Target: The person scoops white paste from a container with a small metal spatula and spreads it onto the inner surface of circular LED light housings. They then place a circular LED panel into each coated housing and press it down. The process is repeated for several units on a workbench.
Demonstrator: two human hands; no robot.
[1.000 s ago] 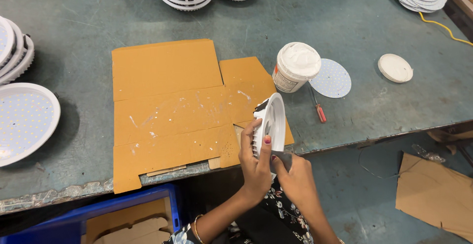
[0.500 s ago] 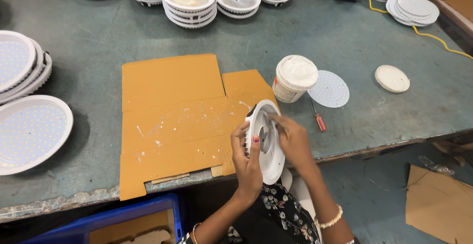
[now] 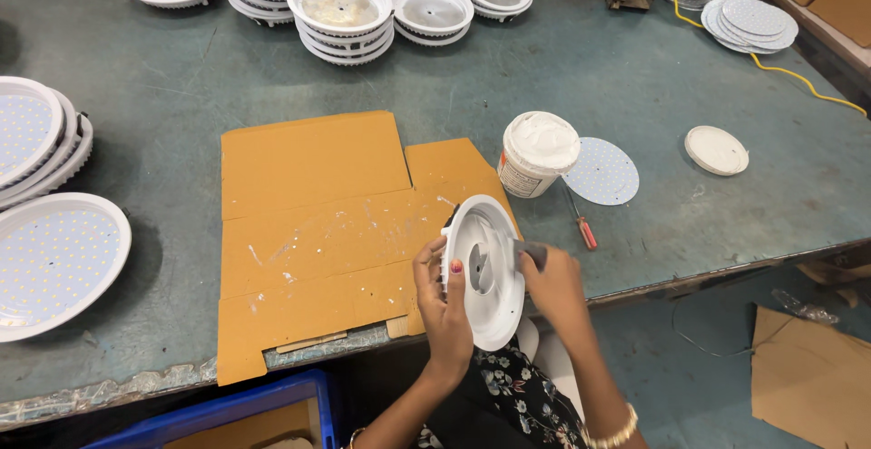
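White lamp housing tilted on edge over desk, left grip clasping its rim, right grip pinching grey tool, open tub brimful of white paste nearby

The white lamp housing hides the left hand's palm and the tip of the grey tool. Beside the cardboard sheet, the picture's edge cuts off the stacked lamp discs.

Red-painted nails, gold bracelet, floral dark garment
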